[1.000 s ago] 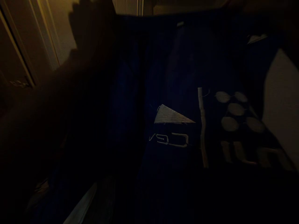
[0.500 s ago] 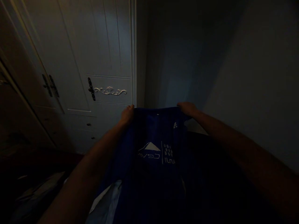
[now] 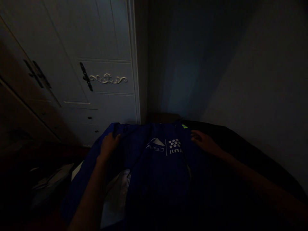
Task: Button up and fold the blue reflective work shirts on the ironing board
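A dark blue long-sleeved jacket [image 3: 154, 173] lies spread out in front of me, its collar end away from me. White printed logos [image 3: 166, 146] mark its upper part, and a small yellow-green patch [image 3: 184, 126] shows near the right shoulder. Over the sleeve on the left is my left hand [image 3: 109, 145], thumb and fingers apart. My right hand [image 3: 202, 140] is by the right shoulder, fingers loosely bent and parted. Dim light hides whether either hand touches the cloth. Much of the jacket's lower part is lost in shadow.
A pale wardrobe [image 3: 108, 109] with dark handles and scroll trim stands ahead on the left. Bare wall [image 3: 264, 80] rises on the right. A black rounded surface [image 3: 216, 126] lies beneath the jacket's right side. Pale cloth-like items [image 3: 51, 178] lie low on the left.
The jacket was held up by its shoulders in both hands; now it lies lower and spread, sleeve out to the left. Both hands have let go and moved apart and downward.
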The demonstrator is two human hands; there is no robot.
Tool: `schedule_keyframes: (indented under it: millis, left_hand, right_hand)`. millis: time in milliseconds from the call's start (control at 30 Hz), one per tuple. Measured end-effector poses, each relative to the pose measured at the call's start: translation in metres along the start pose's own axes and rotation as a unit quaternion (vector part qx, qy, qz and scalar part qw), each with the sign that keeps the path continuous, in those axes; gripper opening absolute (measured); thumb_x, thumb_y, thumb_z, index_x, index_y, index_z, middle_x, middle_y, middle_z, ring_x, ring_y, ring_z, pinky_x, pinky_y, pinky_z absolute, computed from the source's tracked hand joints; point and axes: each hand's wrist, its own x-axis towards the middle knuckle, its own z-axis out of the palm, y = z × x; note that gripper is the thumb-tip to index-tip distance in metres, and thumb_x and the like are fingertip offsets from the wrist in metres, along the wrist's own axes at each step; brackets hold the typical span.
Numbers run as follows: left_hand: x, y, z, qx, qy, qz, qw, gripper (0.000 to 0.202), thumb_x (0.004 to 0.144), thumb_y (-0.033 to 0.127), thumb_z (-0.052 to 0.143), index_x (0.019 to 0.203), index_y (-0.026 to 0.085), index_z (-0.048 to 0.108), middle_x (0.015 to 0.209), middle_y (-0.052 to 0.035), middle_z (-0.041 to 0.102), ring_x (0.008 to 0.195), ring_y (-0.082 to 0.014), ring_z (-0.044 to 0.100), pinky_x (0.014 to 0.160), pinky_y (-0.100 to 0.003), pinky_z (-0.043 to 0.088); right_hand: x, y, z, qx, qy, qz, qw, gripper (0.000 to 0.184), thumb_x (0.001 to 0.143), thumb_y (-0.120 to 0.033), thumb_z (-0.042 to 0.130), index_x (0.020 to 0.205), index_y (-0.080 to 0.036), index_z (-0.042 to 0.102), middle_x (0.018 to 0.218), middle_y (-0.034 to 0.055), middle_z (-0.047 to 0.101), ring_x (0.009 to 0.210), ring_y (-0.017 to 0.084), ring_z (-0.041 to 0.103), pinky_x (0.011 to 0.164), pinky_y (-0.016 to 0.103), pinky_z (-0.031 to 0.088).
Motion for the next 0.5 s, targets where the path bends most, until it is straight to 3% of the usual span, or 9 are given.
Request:
schedule_keyframes:
  millis: [100, 233, 300, 400, 500]
  left_hand:
    - [-0.070, -0.027, 0.008, -0.027, 0.119, -0.025, 0.992, 0.068, 0.089, 0.055, 0.033, 0.124, 0.002, 0.055, 0.120, -0.0257, 0.062, 0.114, -0.0367, 0.058, 0.097, -0.046, 0.044]
    - [-0.145, -0.053, 0.021, -0.038, 0.171, -0.013, 0.984, 0.077, 0.085, 0.058, 0.030, 0.125, -0.004, 0.053, 0.123, -0.0302, 0.058, 0.122, -0.0392, 0.052, 0.105, -0.050, 0.038]
    - [-0.168, -0.061, 0.025, -0.037, 0.195, -0.014, 0.980, 0.083, 0.084, 0.060, 0.031, 0.129, -0.006, 0.049, 0.132, -0.0333, 0.051, 0.132, -0.0412, 0.042, 0.110, -0.052, 0.033]
    - [-0.190, -0.073, 0.029, -0.050, 0.225, -0.083, 0.970, 0.090, 0.081, 0.066, 0.036, 0.137, -0.005, 0.042, 0.143, -0.0343, 0.039, 0.139, -0.0455, 0.030, 0.110, -0.060, 0.028]
    - [-0.200, -0.094, 0.034, -0.099, 0.214, -0.149, 0.960, 0.093, 0.079, 0.066, 0.043, 0.143, -0.001, 0.033, 0.143, -0.0318, 0.040, 0.135, -0.0450, 0.036, 0.106, -0.059, 0.035]
  right_hand:
    - [-0.068, -0.012, 0.015, 0.046, 0.027, 0.017, 0.998, 0.040, 0.086, -0.040, 0.053, 0.120, -0.022, 0.063, 0.117, 0.0098, 0.069, 0.109, 0.027, 0.065, 0.100, 0.046, 0.049]
    - [-0.148, -0.028, 0.038, 0.073, 0.025, 0.031, 0.997, 0.031, 0.087, -0.045, 0.052, 0.104, -0.028, 0.071, 0.112, 0.0058, 0.071, 0.106, 0.028, 0.066, 0.098, 0.048, 0.050]
    - [-0.180, -0.033, 0.048, 0.075, 0.034, 0.019, 0.996, 0.028, 0.088, -0.044, 0.051, 0.101, -0.031, 0.072, 0.108, 0.0044, 0.073, 0.103, 0.028, 0.067, 0.096, 0.047, 0.052]
    - [-0.216, -0.037, 0.064, 0.059, 0.056, -0.001, 0.997, 0.027, 0.090, -0.042, 0.048, 0.101, -0.034, 0.072, 0.105, 0.0036, 0.073, 0.101, 0.026, 0.068, 0.094, 0.045, 0.053]
    - [-0.239, -0.039, 0.076, 0.016, 0.082, 0.009, 0.996, 0.031, 0.090, -0.043, 0.046, 0.105, -0.032, 0.071, 0.106, 0.0059, 0.073, 0.101, 0.027, 0.068, 0.093, 0.046, 0.054]
